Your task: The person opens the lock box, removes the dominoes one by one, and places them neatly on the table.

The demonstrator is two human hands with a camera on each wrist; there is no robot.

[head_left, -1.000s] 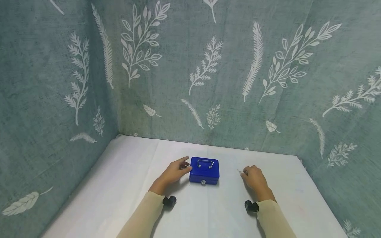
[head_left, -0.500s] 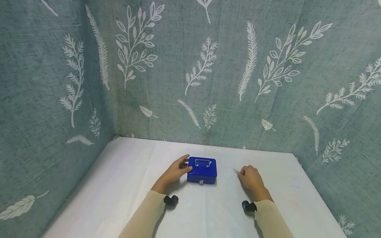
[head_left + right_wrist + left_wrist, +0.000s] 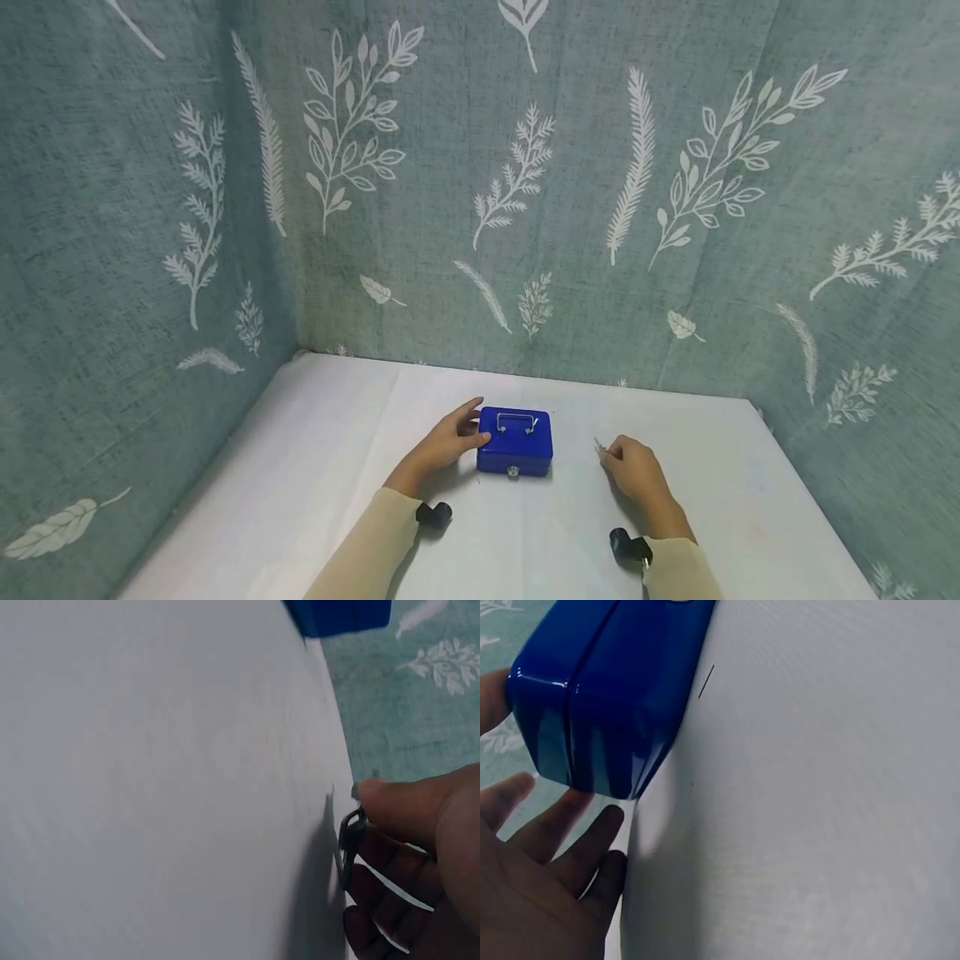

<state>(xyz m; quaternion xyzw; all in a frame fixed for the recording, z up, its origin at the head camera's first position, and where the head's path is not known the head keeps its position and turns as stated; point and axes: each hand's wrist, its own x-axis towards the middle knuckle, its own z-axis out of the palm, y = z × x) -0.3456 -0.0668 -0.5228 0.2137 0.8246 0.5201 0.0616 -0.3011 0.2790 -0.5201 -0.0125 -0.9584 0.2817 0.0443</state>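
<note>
A blue metal cash box [image 3: 516, 451] stands on the white table, its wire handle [image 3: 516, 417] folded on the lid and a round silver lock [image 3: 513, 471] at the front. My left hand [image 3: 441, 443] is at its left end, thumb over the lid's edge. In the left wrist view the other fingers [image 3: 589, 844] spread loosely by the box's end wall [image 3: 592, 746]. To the right of the box, my right hand [image 3: 633, 471] pinches a small silver key between thumb and fingertips; the right wrist view shows its metal ring [image 3: 351, 829] hanging below the thumb.
The white table [image 3: 555, 550] ends at a grey-green cloth backdrop [image 3: 420, 333] with white leaf prints, behind and along both sides. A short dark mark [image 3: 706, 681] lies on the table just in front of the box.
My left hand has moved slightly right, and its thumb now overlaps the lid. The key in my right hand has turned from pointing left to pointing more away from me.
</note>
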